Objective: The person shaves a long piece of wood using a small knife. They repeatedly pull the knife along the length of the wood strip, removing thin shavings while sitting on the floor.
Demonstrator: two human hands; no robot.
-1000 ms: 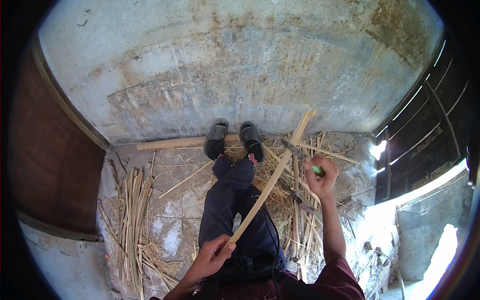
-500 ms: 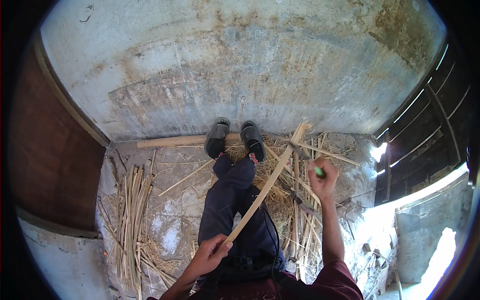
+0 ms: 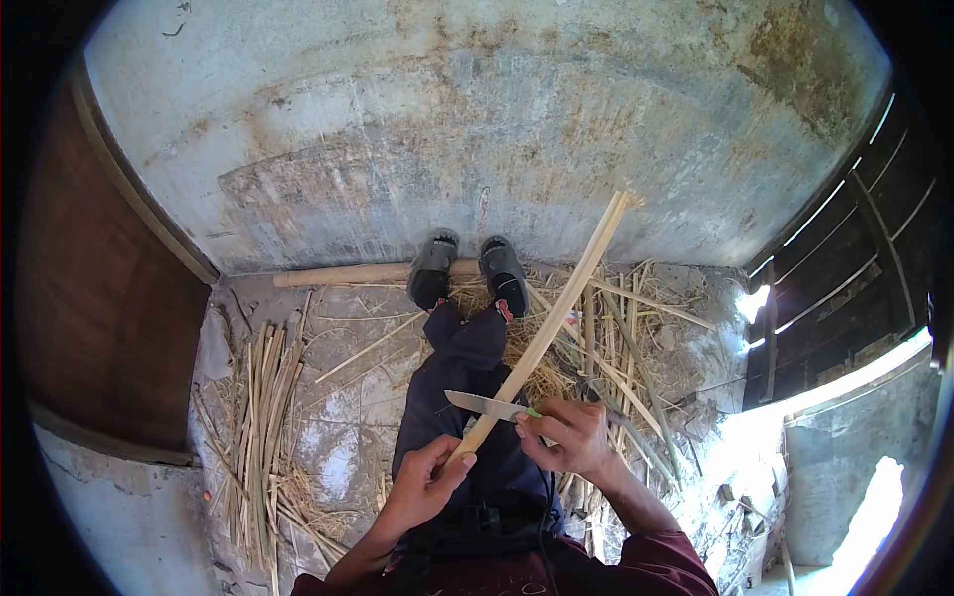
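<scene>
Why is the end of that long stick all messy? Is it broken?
The far tip of the stick looks frayed, with small splinters sticking out near the wall. The rest looks straight and whole. The left hand holds its near end, and the right hand lays a knife across it.

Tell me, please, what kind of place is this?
Probably a rough outdoor work corner for cane or bamboo splitting: a stained concrete wall, split strips and shavings on the floor, and a knife against a long strip.
</scene>
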